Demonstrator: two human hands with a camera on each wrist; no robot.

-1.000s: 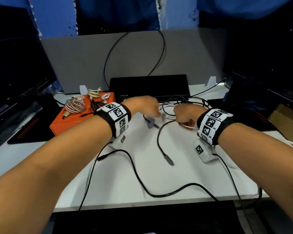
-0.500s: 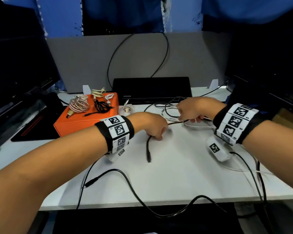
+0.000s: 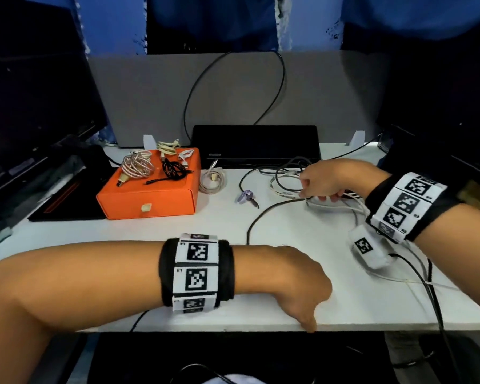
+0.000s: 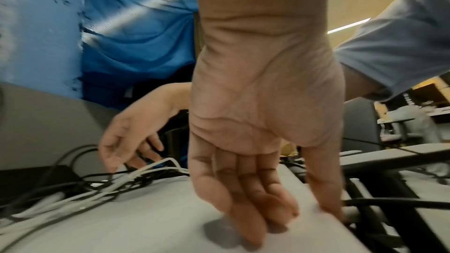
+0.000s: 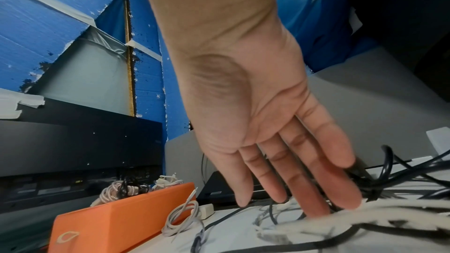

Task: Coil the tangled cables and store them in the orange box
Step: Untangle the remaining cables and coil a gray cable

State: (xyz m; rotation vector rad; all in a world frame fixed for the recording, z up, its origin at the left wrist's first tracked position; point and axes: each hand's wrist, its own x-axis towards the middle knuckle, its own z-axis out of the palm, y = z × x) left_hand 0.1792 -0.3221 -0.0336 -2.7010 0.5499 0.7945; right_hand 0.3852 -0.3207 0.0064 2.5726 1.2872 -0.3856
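Note:
The orange box [image 3: 150, 200] [image 5: 116, 224] stands closed at the back left, with a braided coil [image 3: 137, 166] and a black coil [image 3: 173, 167] lying on its lid. A white coil [image 3: 212, 181] lies beside it. The tangle of black and white cables [image 3: 286, 176] [image 5: 389, 189] [image 4: 109, 186] lies at the back right. My right hand [image 3: 316, 184] [image 5: 304, 189] rests on the tangle with straight fingers. A black cable [image 3: 263, 214] runs from there toward the front. My left hand [image 3: 302, 289] [image 4: 268, 218] is at the table's front edge, fingers straight down, holding nothing.
A purple-tipped plug [image 3: 245, 195] lies mid-table. A flat black device [image 3: 255, 145] sits against the grey partition [image 3: 150, 92]. Dark monitors [image 3: 34, 106] flank both sides. A black mat [image 3: 67, 195] lies left of the box. Wrist-camera leads [image 3: 432, 300] trail over the front right edge.
My left hand let go of the black cable and drew back from mid-table to the front edge. My right hand stayed at the tangle with its fingers spread.

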